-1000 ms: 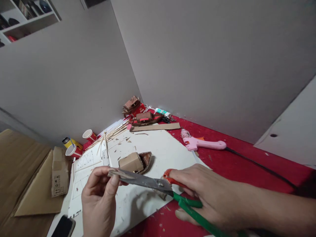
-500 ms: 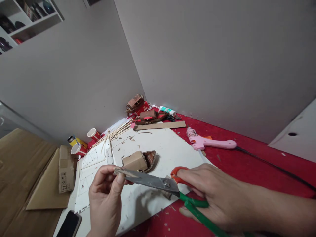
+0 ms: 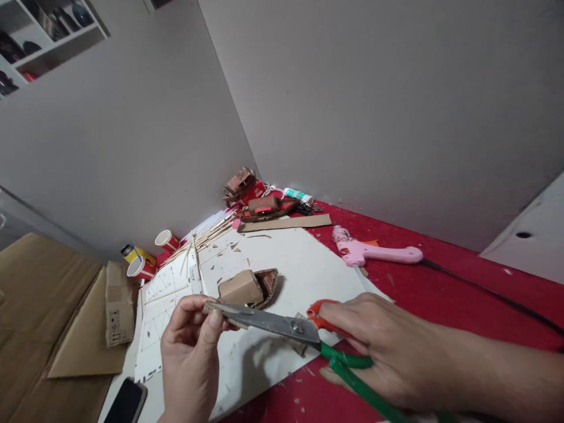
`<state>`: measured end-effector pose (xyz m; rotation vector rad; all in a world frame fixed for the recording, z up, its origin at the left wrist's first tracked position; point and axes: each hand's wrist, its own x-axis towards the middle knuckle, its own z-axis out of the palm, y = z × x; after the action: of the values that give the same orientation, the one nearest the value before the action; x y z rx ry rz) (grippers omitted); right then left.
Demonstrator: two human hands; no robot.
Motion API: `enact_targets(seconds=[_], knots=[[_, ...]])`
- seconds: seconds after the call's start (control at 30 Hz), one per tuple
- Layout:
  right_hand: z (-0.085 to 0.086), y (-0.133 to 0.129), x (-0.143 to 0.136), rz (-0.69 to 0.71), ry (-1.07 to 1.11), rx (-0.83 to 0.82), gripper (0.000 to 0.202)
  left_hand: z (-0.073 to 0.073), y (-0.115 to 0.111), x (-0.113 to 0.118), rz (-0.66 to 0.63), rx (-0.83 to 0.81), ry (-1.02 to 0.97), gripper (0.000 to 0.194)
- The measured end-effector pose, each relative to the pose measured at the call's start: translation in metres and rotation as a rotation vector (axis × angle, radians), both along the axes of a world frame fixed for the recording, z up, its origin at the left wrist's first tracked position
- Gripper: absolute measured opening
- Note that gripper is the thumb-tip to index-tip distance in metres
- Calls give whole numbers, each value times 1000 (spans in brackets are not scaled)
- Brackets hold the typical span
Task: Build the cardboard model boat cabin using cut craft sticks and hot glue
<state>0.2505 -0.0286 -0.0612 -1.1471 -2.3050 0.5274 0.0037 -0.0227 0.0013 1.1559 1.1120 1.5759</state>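
Left hand: The left hand (image 3: 191, 355) is raised over the sheet; its thumb and fingers are pinching a small thin piece (image 3: 208, 306), which looks like cardboard.
Right hand: The right hand (image 3: 388, 346) holds the scissors (image 3: 282, 325), with fingers bent around the orange and green handles; how tightly they press, I cannot tell.
Blades: They point to the left hand and their tip reaches the small piece, just beside the thumb; the exact cutting line is too small to tell.
Boat model: The small boat model (image 3: 242, 288), with a light brown cover, rests on the white sheet (image 3: 304, 258), just beyond the blades.
Glue gun: The pink glue gun (image 3: 381, 254) lies on the red table (image 3: 445, 288), beyond the right hand.
Far side: Thin sticks (image 3: 211, 234) lie near a flat cardboard strip (image 3: 288, 223).
Left side: A phone (image 3: 126, 402) lies near the left hand.
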Motion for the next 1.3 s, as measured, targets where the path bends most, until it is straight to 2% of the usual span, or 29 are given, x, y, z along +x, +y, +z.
enact_targets(seconds=[0.2,0.4,0.53,0.7,0.97,1.13,1.3], knots=[[-1,-2,0,-9,-62,-42,13,0,1,-1,-13,-16,-11,21],[13,-4,-1,-44,-53,-101,23,0,0,-1,-27,-16,29,22],[21,-3,-1,-65,-60,-112,25,-4,-2,3,-80,-50,68,23],[15,-2,0,-57,-66,-75,23,-6,-2,9,-90,-100,56,26],[6,-3,0,-58,-83,-44,15,1,-6,20,-41,-156,0,33],[5,-5,2,-81,-52,-38,19,-4,-2,14,-139,-171,34,29],[6,-15,20,-46,-119,-187,26,-16,-3,5,-346,-251,74,22]])
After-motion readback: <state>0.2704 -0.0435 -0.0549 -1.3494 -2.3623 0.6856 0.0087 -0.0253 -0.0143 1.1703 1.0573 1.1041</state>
